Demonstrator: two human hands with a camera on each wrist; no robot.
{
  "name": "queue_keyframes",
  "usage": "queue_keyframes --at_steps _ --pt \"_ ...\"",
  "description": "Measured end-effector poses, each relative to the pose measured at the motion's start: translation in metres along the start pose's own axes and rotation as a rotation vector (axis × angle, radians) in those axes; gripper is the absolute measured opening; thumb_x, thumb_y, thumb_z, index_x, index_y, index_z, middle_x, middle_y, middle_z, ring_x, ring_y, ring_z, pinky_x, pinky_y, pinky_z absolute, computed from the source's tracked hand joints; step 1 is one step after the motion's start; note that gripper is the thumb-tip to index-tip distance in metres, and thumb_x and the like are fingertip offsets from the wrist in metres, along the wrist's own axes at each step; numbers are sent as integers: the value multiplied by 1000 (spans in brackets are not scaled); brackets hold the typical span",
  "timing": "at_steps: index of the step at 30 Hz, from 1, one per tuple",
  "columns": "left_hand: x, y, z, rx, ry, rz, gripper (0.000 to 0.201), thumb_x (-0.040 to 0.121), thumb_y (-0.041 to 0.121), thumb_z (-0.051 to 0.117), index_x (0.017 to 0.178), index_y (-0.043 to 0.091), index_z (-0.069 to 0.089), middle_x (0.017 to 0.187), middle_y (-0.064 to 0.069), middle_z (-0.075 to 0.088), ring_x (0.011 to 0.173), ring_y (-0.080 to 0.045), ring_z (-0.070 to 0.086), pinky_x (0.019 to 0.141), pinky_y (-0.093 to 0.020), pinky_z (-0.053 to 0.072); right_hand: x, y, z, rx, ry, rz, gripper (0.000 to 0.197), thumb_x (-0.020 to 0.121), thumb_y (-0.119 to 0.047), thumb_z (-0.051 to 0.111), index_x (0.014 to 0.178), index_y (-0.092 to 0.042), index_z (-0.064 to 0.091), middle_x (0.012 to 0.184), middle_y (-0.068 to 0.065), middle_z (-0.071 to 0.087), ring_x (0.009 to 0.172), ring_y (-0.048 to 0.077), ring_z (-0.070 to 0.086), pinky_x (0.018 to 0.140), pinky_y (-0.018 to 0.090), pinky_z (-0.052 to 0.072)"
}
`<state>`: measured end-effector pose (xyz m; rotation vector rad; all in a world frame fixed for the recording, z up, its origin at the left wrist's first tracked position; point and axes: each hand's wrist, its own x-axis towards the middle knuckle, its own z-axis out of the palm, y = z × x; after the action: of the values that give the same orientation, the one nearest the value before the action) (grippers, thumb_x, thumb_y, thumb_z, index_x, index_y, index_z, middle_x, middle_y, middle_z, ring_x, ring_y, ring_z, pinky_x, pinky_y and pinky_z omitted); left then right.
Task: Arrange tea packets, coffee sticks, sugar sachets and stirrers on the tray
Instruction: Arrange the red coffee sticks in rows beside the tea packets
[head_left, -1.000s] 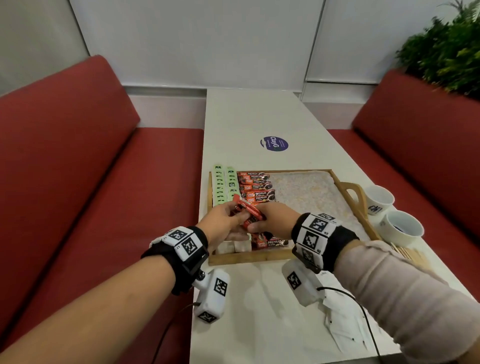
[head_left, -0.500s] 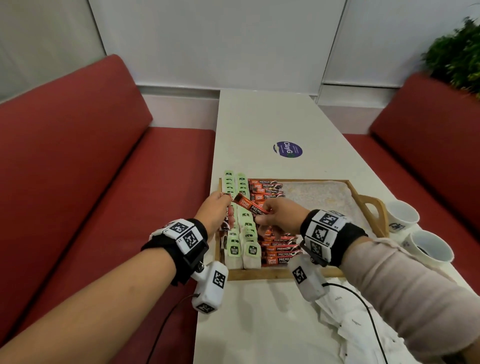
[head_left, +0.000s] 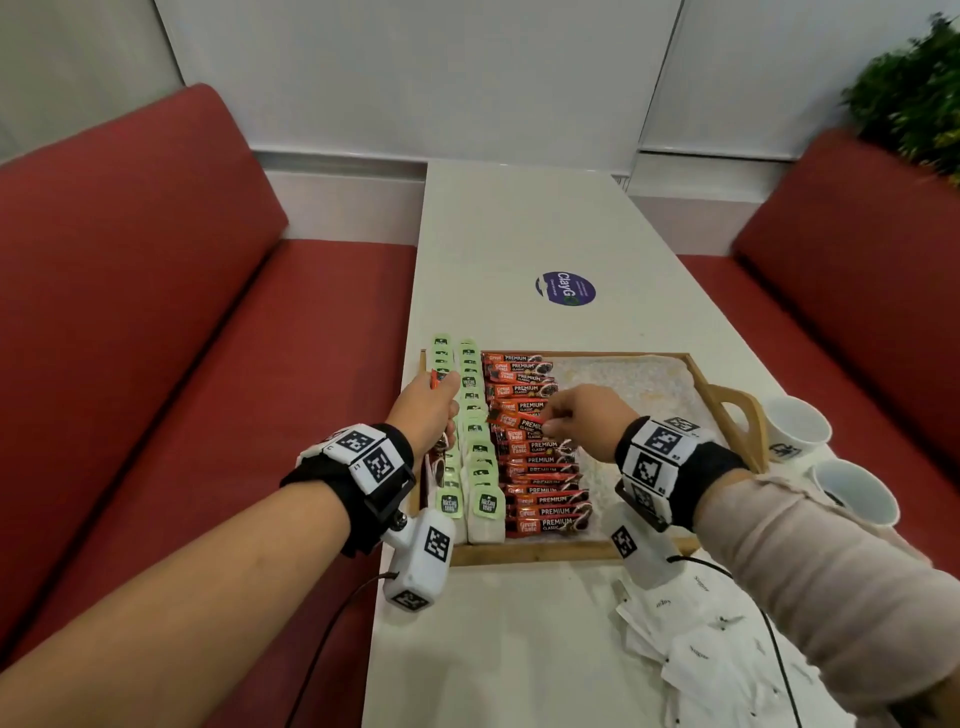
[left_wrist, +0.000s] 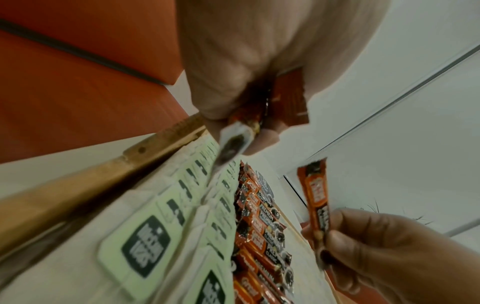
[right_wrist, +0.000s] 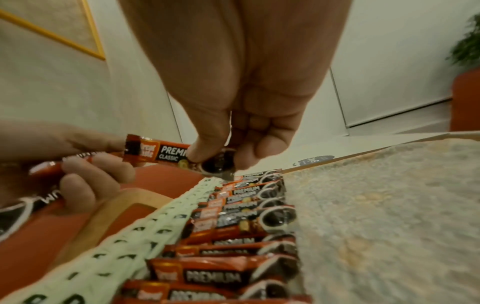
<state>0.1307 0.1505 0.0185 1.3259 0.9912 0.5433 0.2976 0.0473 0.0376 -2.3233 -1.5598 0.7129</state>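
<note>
One wooden tray holds two columns of green tea packets and one column of red coffee sticks, roughly a dozen sticks, though overlap and blur make the exact count unsure. One more coffee stick is pinched in the right hand, and the left hand grips a few others. Two white cups stand beside the tray, and one loose heap of white sugar sachets lies on the table.

The head camera looks down from above at the tray on the worktop. Both wrist cameras sit very close, looking along the fingers at the same tray.
</note>
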Motion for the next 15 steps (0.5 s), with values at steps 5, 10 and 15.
queue_keyframes --at_steps 5,10,15 --pt "1 -3 1 2 -7 -5 17 101 25 41 90 13 48 63 0 40 43 -10 36 46 -26 37 1 15 2 -32 27 32 15 83 -6 68 76 -16 59 73 -5 59 75 14 56 70 24 43" --pt "4 -7 1 10 -16 -18 17 101 26 41 94 11 48 62 1 40 44 -11 35 45 -26 35 5 22 10 -109 -35 64 14 85 -13 67 76 -19 59 80 -4 61 80 14 57 75 25 44" --pt "5 -5 3 -12 -26 -40 14 100 22 41 93 12 47 63 1 39 43 -11 35 45 -25 34 8 25 16 -133 -65 92 8 85 -14 67 81 -19 62 85 -4 63 84 14 59 76 25 45"
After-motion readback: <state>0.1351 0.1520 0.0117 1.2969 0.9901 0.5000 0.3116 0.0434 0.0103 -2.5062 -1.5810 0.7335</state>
